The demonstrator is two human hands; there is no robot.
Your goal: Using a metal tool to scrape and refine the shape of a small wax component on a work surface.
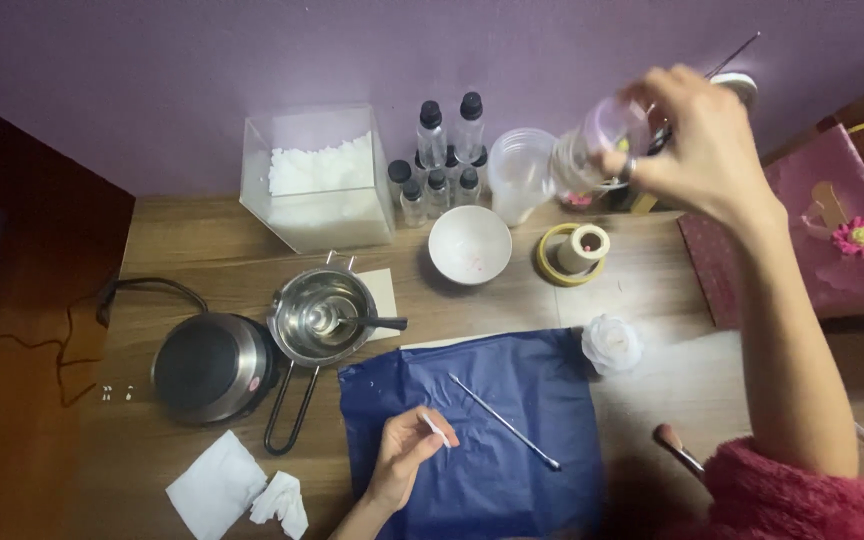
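My right hand [707, 140] wraps its fingers around a blurred clear jar [597, 145], hiding its far end, while my left hand [407, 455] pinches a small white stick [436, 428] over the blue sheet [482, 430].

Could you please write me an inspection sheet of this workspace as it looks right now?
Surface: wooden table, partly covered by a blue sheet.
Things in hand: right hand lifts a clear jar; left hand pinches a small white stick over the sheet.
Clutter: thin metal rod, white bowl, metal pouring pot, hot plate, box of white flakes, small bottles, white flower shape, tape roll, crumpled tissues, brush.
Hands: both shut on items.
Cables: black cord from hot plate.
Surroundings: purple wall.
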